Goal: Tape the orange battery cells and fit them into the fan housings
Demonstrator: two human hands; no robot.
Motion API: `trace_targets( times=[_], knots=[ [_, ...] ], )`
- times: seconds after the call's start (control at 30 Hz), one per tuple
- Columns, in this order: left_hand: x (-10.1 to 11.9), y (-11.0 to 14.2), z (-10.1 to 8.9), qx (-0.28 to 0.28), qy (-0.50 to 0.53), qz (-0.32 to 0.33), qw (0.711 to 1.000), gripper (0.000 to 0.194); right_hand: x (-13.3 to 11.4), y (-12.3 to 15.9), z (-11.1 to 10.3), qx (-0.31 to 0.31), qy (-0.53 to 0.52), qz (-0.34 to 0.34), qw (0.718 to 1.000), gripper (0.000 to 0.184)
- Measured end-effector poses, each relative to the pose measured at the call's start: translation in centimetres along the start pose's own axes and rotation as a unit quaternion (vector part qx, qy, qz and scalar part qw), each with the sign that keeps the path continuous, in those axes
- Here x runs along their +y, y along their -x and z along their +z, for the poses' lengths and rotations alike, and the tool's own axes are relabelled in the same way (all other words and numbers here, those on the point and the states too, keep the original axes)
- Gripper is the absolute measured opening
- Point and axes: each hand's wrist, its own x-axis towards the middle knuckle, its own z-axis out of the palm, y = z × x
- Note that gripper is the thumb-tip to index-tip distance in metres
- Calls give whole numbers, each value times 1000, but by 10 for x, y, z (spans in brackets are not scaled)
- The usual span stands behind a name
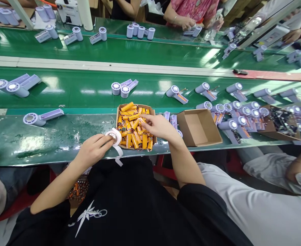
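Observation:
My left hand (94, 148) is closed around a roll of white tape (117, 136), and a loose strip curls down from it over the table's front edge. Just to the right stands a shallow cardboard box (154, 140) heaped with orange cylindrical batteries with wires. Over this heap, my right hand (155, 125) pinches an orange battery (135, 124) between thumb and fingers. Part of the pile is hidden under that hand.
An open cardboard box (199, 128) stands to the right, beside several lilac fan-like housings (228, 125). More housings (125, 90) lie on the green conveyor (84, 90) beyond. Co-workers sit on both sides, and a person in pink (191, 13) handles parts across the line.

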Motion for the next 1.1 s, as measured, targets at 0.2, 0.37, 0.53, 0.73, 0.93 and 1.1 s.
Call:
trace_targets(
  times=[0.2,0.37,0.53,0.73,0.93,1.1],
  knots=[
    [4,-4,9,-14,28,2,1000,37,-7,17,16,40,-279,-58,958,76],
    [12,-10,10,-36,58,8,998,39,-14,30,46,145,-301,-85,938,62],
    [18,-18,8,-33,42,31,998,34,-15,38,79,263,-284,-106,916,56],
    [20,-26,1,-40,4,44,998,28,-7,51,122,245,-335,-117,902,40],
    [15,-36,-10,-70,-50,90,992,26,0,50,90,95,-329,-18,939,61],
    [21,-49,-9,-67,-48,118,990,26,-6,36,37,-48,-255,25,965,68]
  ],
)
